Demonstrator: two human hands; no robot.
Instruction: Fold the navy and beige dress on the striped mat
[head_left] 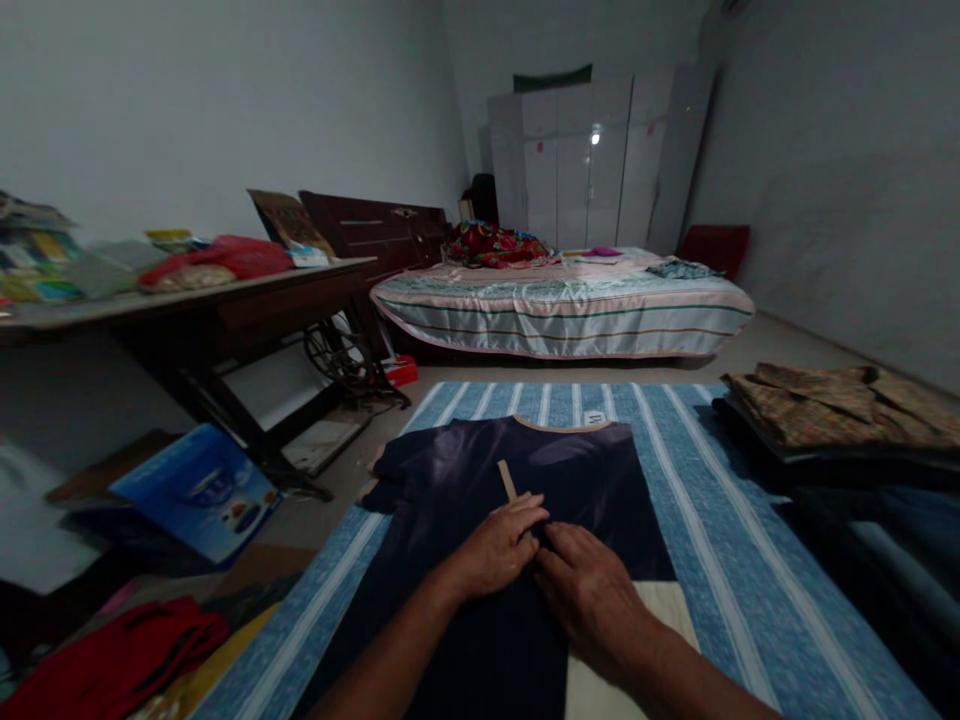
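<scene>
A dark navy shirt lies spread on a blue-and-white striped cloth. It has a tan-edged neckline at the far side, a short tan strip on its chest and a cream panel at the lower right. My left hand rests on the middle of the shirt just below the strip, its fingers bent together on the fabric. Close beside it, almost touching, my right hand has its fingers curled and pressed on the same spot. Whatever lies under the fingertips is hidden.
Folded clothes, a checked brown garment on top, are stacked at the right. Dark jeans lie nearer. To the left stand a sewing-machine table and a blue box. Red cloth lies low left; a bed stands beyond.
</scene>
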